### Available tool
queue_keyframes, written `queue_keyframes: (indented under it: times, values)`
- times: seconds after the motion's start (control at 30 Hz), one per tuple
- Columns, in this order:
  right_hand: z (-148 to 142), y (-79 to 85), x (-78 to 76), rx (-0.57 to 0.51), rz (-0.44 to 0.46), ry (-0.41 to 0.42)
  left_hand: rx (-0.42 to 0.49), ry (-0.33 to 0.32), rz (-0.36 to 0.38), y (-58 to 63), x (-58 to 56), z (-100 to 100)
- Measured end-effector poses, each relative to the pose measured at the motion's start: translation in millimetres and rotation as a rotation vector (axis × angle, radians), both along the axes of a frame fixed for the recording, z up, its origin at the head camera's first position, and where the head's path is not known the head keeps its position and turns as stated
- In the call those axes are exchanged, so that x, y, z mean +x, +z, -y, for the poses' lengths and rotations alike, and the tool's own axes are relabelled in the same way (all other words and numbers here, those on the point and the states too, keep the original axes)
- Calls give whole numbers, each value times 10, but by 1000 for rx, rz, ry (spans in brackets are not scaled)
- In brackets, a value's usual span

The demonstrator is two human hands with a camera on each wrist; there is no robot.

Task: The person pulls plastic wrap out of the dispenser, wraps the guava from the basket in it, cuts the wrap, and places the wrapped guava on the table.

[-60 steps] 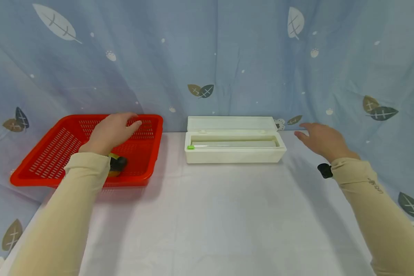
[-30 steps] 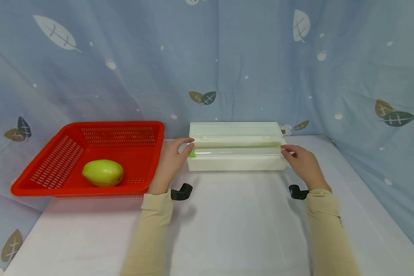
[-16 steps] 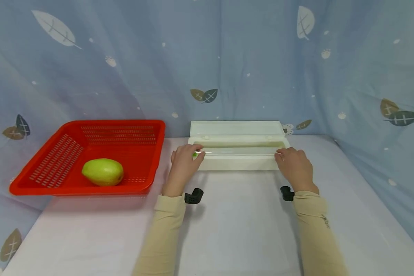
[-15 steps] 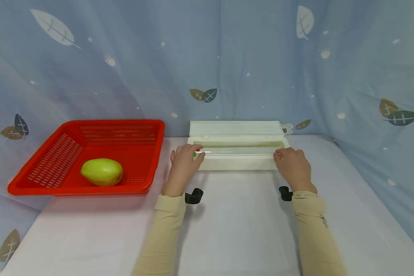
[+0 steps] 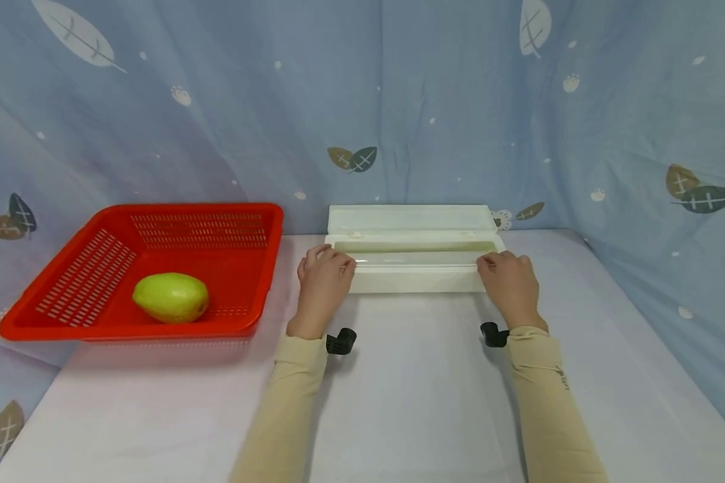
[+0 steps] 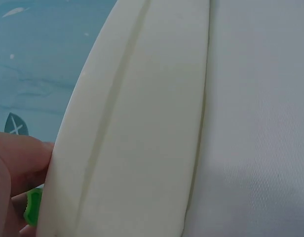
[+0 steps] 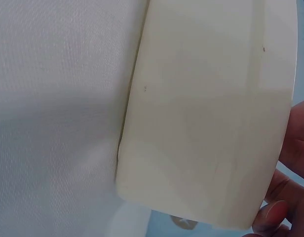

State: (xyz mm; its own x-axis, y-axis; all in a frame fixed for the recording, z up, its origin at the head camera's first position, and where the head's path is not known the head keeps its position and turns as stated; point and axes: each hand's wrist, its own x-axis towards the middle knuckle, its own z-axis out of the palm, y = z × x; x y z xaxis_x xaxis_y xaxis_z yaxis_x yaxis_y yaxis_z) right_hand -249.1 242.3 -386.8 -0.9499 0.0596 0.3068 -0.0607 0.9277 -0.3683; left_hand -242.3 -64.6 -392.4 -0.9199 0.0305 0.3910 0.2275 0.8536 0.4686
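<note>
A white cling film dispenser box [image 5: 415, 282] stands at the back of the table with its lid [image 5: 409, 218] raised. Clear cling film [image 5: 415, 258] lies across its front edge. My left hand [image 5: 323, 287] pinches the film near the left end, thumb against forefinger. At the right end, my right hand [image 5: 510, 285] pinches it the same way. Below the left fingers a green slide cutter [image 6: 32, 207] shows in the left wrist view. Both wrist views mostly show the box's front wall, which hides the fingertips in part.
Left of the box is a red plastic basket [image 5: 256, 295] holding a green-yellow oval fruit [image 5: 170, 297]. A white cloth [image 5: 411, 396] covers the table. Behind it hangs a blue leaf-patterned curtain [image 5: 447, 87].
Both hands came from the basket and the right side to the box's front, then moved inward along it. The left thumb and forefinger have closed together. The view has shifted slightly.
</note>
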Motion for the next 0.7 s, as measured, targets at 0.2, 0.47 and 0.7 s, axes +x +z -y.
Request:
queue_keyframes:
  times: [0.2, 0.47, 0.7]
  values:
    - [3, 10, -9, -5, -15, 16, 52, -3, -23, 1, -32, 5]
    - [53, 50, -18, 45, 24, 15, 69, -3, -40, -3, -54, -3]
    - [100, 17, -45, 113, -53, 46, 43, -18, -43, -8, -49, -21]
